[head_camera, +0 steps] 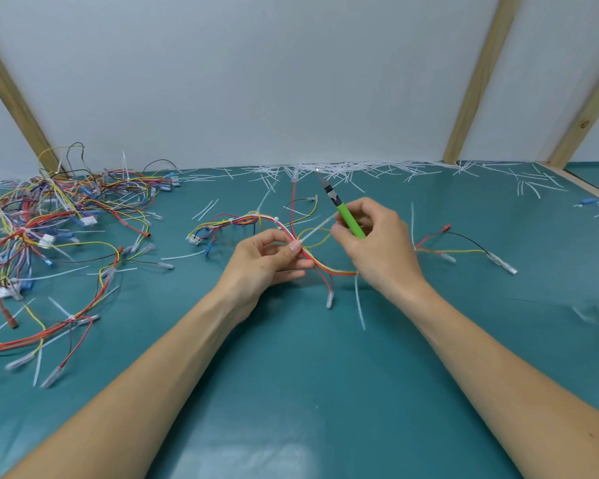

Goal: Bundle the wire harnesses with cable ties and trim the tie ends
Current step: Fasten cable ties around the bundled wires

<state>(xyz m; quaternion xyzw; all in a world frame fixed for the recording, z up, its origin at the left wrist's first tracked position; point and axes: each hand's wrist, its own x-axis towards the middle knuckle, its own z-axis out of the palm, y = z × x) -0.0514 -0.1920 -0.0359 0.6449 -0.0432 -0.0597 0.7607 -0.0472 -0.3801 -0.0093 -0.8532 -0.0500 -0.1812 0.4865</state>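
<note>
Hands on a tie at mid-table

Left hand (270, 257) pinches the wire harness (256, 221) where a white cable tie (317, 228) wraps it, just above the teal table (308, 392). Right hand (370, 236) grips a green-handled cutter (343, 210), blade pointing up and away, and pinches the tie's free tail. Far left lies a tangled harness pile (49, 209). Trimmed tie ends (343, 169) litter the table's far edge along the wall.

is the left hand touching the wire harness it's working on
Touching. The head view shows the left hand pinching the wire harness between thumb and fingers, right at the cable tie.
</note>
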